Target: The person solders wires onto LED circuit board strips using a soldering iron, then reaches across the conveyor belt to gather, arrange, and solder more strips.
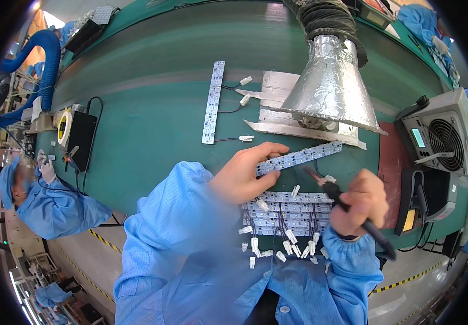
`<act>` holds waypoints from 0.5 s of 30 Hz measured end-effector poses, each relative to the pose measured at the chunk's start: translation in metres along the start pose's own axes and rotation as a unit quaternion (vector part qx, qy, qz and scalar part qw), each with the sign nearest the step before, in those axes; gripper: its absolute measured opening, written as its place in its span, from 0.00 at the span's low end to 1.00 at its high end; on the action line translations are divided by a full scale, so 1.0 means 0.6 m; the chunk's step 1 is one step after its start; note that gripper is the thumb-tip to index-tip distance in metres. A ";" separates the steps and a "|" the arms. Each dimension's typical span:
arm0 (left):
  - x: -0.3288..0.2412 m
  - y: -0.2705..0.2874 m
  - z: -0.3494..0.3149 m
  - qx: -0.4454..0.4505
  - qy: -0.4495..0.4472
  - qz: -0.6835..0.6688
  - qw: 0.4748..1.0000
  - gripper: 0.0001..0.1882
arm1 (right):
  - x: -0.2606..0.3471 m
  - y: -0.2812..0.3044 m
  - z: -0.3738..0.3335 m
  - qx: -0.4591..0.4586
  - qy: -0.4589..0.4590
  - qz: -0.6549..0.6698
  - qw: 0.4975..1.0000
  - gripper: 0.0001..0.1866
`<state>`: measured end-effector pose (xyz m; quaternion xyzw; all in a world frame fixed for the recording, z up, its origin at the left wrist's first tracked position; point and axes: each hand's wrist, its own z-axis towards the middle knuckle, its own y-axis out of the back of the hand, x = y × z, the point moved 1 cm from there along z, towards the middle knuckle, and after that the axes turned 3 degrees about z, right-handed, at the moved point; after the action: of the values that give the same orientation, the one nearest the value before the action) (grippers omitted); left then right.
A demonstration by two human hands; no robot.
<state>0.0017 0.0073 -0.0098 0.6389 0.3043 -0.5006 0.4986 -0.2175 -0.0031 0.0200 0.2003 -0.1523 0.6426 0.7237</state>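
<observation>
My left hand (248,172) grips one end of a white LED circuit strip (301,157), fingers on its far edge and thumb on the near edge. The strip slants up to the right, and a thin wire hangs from it. In my right hand (361,203) is a soldering iron (338,194) with a black handle, its tip pointing up and left below the strip. Between my hands and my body lies a row of similar LED strips (293,215), with dark wires and several white connectors (289,236) hanging toward me.
Another LED strip (213,103) with three wired connectors lies farther off. A foil-covered fume hood (331,81) stands over metal plates (277,86). At right are a fan unit (439,132) and a soldering station (434,195). A co-worker (50,200) sits at left beside a black box (80,141).
</observation>
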 end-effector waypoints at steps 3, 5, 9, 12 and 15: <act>-0.010 0.002 0.002 0.010 -0.015 -0.003 1.000 0.23 | -0.008 0.029 0.007 -0.036 -0.039 -0.018 0.998 0.20; -0.008 0.003 0.003 0.004 -0.054 0.066 0.996 0.23 | -0.013 0.040 0.011 -0.029 -0.056 -0.034 0.997 0.20; -0.006 0.002 0.005 0.002 -0.053 0.053 0.997 0.22 | -0.022 0.047 0.005 -0.009 -0.072 -0.052 0.996 0.20; -0.009 0.003 0.003 -0.005 -0.054 0.062 0.997 0.22 | -0.025 0.039 0.007 0.005 -0.069 -0.033 0.997 0.19; -0.011 0.002 0.004 0.003 -0.030 0.048 0.998 0.21 | -0.026 0.033 0.006 -0.002 -0.058 -0.035 0.998 0.20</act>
<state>0.0000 0.0052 -0.0032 0.6393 0.2565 -0.4959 0.5288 -0.2389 -0.0164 0.0179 0.2409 -0.1888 0.6037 0.7361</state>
